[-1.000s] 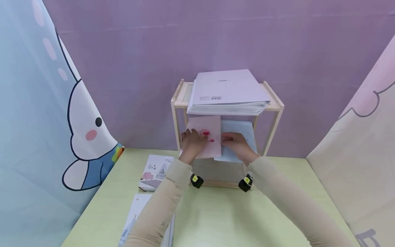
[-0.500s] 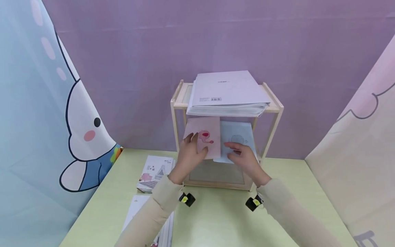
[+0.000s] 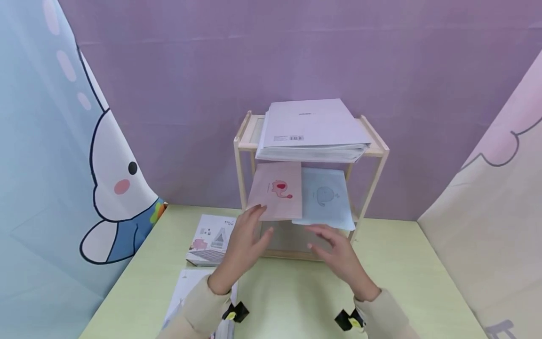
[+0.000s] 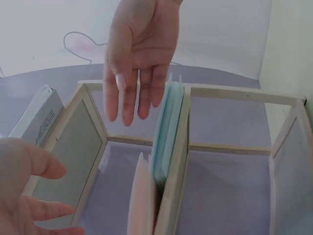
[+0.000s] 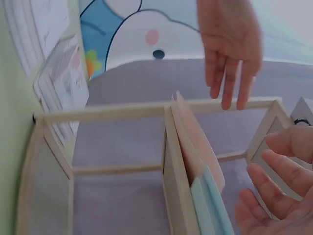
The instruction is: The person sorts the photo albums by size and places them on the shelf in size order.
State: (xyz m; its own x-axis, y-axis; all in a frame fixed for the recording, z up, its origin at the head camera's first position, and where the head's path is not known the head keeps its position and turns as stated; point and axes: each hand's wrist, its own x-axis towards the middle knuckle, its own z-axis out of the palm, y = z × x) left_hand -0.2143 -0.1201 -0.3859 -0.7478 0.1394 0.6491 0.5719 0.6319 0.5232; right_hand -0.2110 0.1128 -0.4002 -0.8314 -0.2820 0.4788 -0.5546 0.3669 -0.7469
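Observation:
In the head view a pink notebook [image 3: 277, 190] with a red elephant drawing lies flat on the middle shelf of a small wooden rack [image 3: 379, 176]. Beside it on the right lies a light blue notebook [image 3: 326, 197] with a whale drawing, its front edge jutting out. My left hand [image 3: 242, 245], fingers spread, overlaps the pink notebook's front left corner. My right hand [image 3: 340, 256] is just in front of the blue notebook, fingers loosely bent. Neither hand holds anything. The left wrist view shows several thin blue edges [image 4: 167, 129] stacked on the shelf.
Several large white books [image 3: 313, 125] are piled on the rack's top shelf. Left of the rack, a white box [image 3: 209, 240] with a pink print rests on the green table [image 3: 394, 263]. Nearer lies a stack of white books [image 3: 179, 299]. A purple curtain [image 3: 190, 84] hangs behind.
Both hands have left the notebooks and drawn back toward the person, moving apart with fingers opening. The two notebooks stay side by side, their drawings now uncovered.

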